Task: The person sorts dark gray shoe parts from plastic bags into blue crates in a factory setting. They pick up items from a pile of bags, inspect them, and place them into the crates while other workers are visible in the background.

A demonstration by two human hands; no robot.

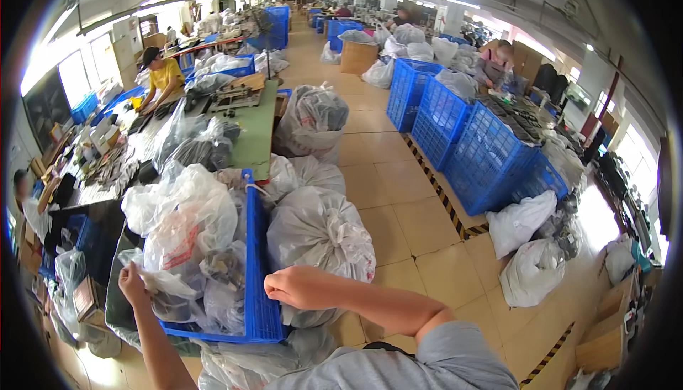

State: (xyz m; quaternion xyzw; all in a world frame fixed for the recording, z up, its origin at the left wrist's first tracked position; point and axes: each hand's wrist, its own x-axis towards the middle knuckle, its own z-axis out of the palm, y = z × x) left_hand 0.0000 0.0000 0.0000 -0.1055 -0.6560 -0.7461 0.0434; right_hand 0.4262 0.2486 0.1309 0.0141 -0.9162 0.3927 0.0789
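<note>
A blue plastic crate (255,262) in front of me is heaped with clear plastic bags (186,228) holding dark items. My left hand (132,283) pinches the edge of one clear bag at the crate's left side. My right hand (293,289) is closed around the crate's right rim near its front corner. A large tied grey-white sack (320,230) leans against the crate just beyond my right hand.
More filled sacks (313,119) stand along the green table (252,130). Stacked blue crates (462,134) and white sacks (526,248) line the right of the tiled aisle (388,176). A person in yellow (163,77) works at the far left; another person (494,62) stands far right.
</note>
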